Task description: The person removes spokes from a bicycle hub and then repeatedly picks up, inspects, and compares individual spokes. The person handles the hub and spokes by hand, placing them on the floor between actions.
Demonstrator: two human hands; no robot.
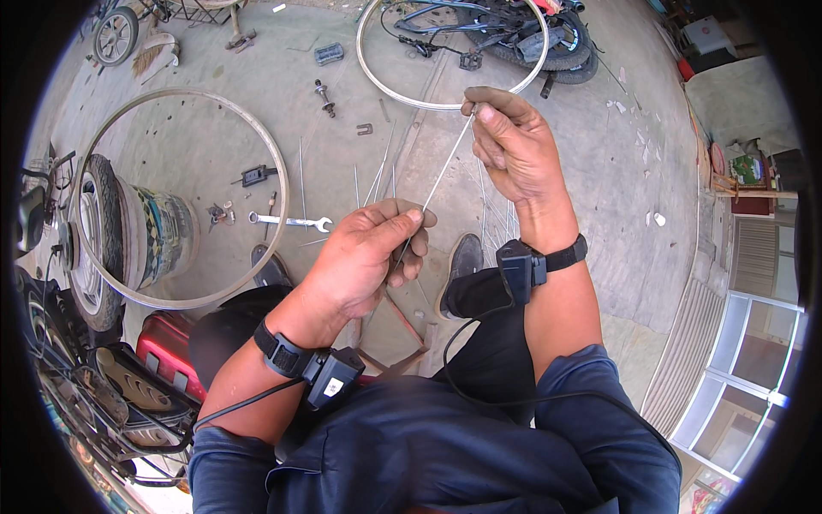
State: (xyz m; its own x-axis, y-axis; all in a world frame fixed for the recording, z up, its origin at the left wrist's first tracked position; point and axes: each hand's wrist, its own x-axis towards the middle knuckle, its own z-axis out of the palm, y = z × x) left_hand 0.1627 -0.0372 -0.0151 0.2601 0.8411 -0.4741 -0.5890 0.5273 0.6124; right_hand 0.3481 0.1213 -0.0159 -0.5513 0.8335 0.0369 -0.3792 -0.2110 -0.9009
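Observation:
A thin metal wheel spoke (445, 166) slants between my two hands above the concrete floor. Its upper end is pinched between thumb and fingers of my right hand (510, 138). My left hand (376, 247) grips the same spoke lower down, and the lower end passes behind the fingers. Several loose spokes (358, 177) lie on the floor beyond my left hand. More spokes (493, 221) are spread beneath my right wrist. A combination wrench (289, 221) lies left of my left hand. A bare wheel rim (276, 151) stands out at the left, and another rim (411, 99) is at the top.
An axle hub (324, 98), a pedal (329, 54) and a U-shaped metal piece (365, 129) lie on the floor ahead. Bicycle parts with tyres (565, 61) are heaped at the top. At the left are a patterned bucket (160, 231) and a wheel with a tyre (106, 244).

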